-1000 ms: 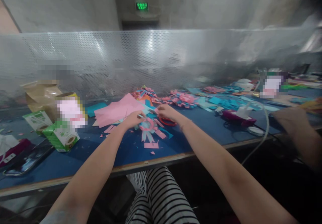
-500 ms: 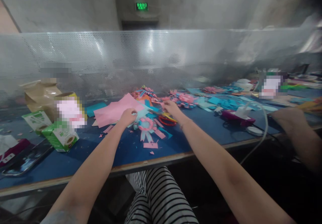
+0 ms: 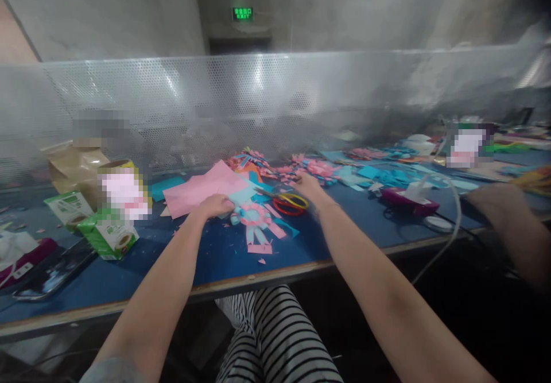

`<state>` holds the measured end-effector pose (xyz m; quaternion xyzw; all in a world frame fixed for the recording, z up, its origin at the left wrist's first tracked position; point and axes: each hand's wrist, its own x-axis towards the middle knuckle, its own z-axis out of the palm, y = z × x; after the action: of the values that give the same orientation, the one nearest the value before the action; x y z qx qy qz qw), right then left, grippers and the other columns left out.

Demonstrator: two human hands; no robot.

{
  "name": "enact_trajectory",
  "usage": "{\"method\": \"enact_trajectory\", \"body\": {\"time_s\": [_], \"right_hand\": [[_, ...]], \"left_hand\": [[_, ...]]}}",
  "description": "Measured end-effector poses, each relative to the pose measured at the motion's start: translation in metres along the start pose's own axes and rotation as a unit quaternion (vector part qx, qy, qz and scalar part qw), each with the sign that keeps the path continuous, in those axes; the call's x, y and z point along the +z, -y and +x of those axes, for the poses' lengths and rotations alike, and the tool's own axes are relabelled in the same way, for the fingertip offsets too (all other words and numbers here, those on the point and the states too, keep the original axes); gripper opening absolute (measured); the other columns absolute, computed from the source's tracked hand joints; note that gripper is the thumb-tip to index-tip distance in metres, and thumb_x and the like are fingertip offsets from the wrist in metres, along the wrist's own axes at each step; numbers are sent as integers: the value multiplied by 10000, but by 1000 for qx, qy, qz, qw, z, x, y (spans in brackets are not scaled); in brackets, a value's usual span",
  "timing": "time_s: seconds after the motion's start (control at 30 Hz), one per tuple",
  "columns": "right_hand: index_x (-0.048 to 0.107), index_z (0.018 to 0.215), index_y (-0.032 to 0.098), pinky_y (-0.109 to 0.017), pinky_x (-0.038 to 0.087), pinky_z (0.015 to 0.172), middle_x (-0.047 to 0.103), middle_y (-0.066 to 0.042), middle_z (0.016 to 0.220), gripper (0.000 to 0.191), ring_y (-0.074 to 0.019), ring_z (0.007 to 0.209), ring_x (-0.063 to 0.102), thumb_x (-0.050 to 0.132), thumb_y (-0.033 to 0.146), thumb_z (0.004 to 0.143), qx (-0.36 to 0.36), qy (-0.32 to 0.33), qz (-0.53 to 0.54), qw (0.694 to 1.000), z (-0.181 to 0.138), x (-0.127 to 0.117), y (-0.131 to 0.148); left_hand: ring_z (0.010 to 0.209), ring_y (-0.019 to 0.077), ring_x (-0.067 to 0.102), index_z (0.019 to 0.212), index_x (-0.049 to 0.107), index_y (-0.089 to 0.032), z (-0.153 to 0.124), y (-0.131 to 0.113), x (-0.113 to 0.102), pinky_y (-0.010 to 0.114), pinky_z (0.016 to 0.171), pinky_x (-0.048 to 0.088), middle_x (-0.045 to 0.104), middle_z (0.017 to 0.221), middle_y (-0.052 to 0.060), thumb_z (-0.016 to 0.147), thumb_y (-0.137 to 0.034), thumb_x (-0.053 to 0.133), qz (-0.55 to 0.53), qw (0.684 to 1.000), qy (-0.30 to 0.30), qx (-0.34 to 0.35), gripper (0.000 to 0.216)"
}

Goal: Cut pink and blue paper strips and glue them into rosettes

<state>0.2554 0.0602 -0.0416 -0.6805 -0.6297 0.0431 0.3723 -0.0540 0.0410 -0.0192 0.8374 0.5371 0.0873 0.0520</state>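
My left hand [image 3: 214,205] rests curled on the blue table [image 3: 215,256], at the edge of a stack of pink paper sheets [image 3: 202,188] and just left of a pink and blue paper rosette [image 3: 253,217] with ribbon tails. My right hand [image 3: 308,185] reaches farther back, its fingers at a pile of finished pink and blue paper flowers [image 3: 316,169]; motion blur hides the fingertips. Yellow and red handled scissors [image 3: 289,202] lie on the table between my two hands, close below the right wrist.
Green cartons [image 3: 107,233], a brown paper bag [image 3: 75,165] and a dark phone [image 3: 47,274] sit at the left. A perforated metal screen [image 3: 275,101] closes the back. A purple device with a white cable [image 3: 408,196] lies at right, near another person's arm [image 3: 512,222].
My right hand has let go near the rosette and moved back and right toward the paper flower pile. My left hand has shifted slightly left and settled by the pink sheets.
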Motion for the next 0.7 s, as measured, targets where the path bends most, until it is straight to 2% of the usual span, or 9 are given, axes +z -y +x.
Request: {"method": "enact_trajectory", "body": {"time_s": [0.1,0.23,0.3,0.4,0.53,0.7], "right_hand": [[589,857,97,-223,390,652,632,-96,820,201,-165,752,570,556,195,684,-6,-7,-57,998,2,-5,-9],[611,731,111,-227,381,661,634,-91,767,116,-172,753,573,544,195,688,-5,-3,-81,997,3,-6,-13],[606,712,119,-222,379,648,629,-75,723,104,-162,723,570,530,184,684,-2,-2,-60,998,4,-5,-12],[590,721,129,-218,379,637,616,-49,679,114,-138,679,551,517,207,681,-27,-12,0,1000,5,-4,-8],[557,730,142,-229,385,625,595,-27,652,147,-123,640,527,485,266,702,-58,-30,64,996,6,-4,-5],[512,751,161,-234,391,597,559,-3,606,150,-125,614,521,506,298,692,-37,-33,104,993,5,2,-3]], "left_hand": [[747,166,579,773,649,-220,1,3,1,220,648,395,669,821,13,675,-413,460,-19,1000,-6,20,287],[810,169,576,825,662,-224,4,7,5,212,667,386,671,887,25,684,-410,470,-41,998,-26,45,302],[806,172,576,824,667,-214,5,8,6,215,656,381,673,883,35,694,-404,469,-43,998,-40,40,303],[703,157,568,727,666,-196,5,5,5,217,608,364,669,760,31,728,-368,433,-28,997,-60,42,291],[691,150,547,679,645,-175,6,1,5,222,608,349,646,725,38,752,-298,402,-12,991,-121,57,282],[643,137,527,650,628,-168,7,-4,8,226,600,345,628,663,32,758,-277,398,-34,987,-143,59,277]]}}
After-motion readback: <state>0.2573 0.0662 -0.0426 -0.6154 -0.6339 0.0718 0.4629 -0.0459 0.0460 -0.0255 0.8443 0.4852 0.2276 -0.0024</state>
